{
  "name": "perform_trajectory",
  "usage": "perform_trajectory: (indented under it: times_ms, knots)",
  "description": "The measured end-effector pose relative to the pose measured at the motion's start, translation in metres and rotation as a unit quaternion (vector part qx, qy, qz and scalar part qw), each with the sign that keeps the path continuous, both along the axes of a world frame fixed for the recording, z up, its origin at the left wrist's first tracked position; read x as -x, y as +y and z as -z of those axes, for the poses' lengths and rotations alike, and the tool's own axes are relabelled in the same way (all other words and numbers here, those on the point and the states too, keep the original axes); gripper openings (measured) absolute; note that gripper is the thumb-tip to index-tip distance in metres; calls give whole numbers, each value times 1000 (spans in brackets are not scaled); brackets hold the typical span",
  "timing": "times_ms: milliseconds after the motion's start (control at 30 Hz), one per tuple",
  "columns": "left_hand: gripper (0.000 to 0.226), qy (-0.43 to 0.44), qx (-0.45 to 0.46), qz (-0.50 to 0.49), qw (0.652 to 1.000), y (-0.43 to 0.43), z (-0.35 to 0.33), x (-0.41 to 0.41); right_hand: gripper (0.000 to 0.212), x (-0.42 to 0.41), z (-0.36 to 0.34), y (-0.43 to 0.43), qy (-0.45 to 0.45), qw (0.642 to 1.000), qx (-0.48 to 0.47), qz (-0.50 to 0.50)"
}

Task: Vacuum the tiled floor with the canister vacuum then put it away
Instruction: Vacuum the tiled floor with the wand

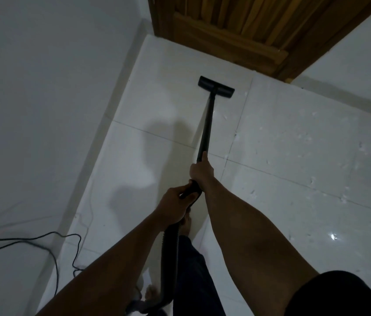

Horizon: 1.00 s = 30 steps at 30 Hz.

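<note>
Two hands on the wand (207,124): right hand (201,171) wrapped round the tube, left hand (175,205) clenched on the handle (190,190) behind. Floor head (216,86) sits flat on the tiled floor (294,144) near the wooden door (237,26). Looks rigid and light; the hose (169,247) trailing below is floppy, so steer from the tube.

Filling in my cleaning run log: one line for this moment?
vacuuming | both hands on wand: right hand forward, left hand at handle | floor head on tiles near wooden door
</note>
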<state>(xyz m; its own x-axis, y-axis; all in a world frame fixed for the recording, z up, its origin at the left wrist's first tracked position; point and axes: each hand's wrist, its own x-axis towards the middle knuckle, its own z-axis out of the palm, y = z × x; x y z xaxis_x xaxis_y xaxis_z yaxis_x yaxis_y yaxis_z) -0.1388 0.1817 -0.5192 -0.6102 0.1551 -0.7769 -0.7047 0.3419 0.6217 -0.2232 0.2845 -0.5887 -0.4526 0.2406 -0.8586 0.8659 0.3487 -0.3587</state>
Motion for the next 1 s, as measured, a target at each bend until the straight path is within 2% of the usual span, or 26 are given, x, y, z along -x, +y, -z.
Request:
perform_trajectory:
  times_ms: [367, 500, 667, 1000]
  knots:
    - [42, -3, -21, -32, 999, 15, 25, 85, 76, 92, 19, 12, 29, 999, -28, -30]
    - [41, -11, -17, -26, 999, 12, 26, 95, 74, 94, 21, 11, 57, 997, -44, -18]
    - [40, -13, -21, -7, 1000, 13, 24, 89, 75, 83, 20, 17, 46, 998, -37, 16]
    - [43, -7, -17, -10, 1000, 26, 37, 117, 77, 121, 27, 27, 41, 999, -32, -15]
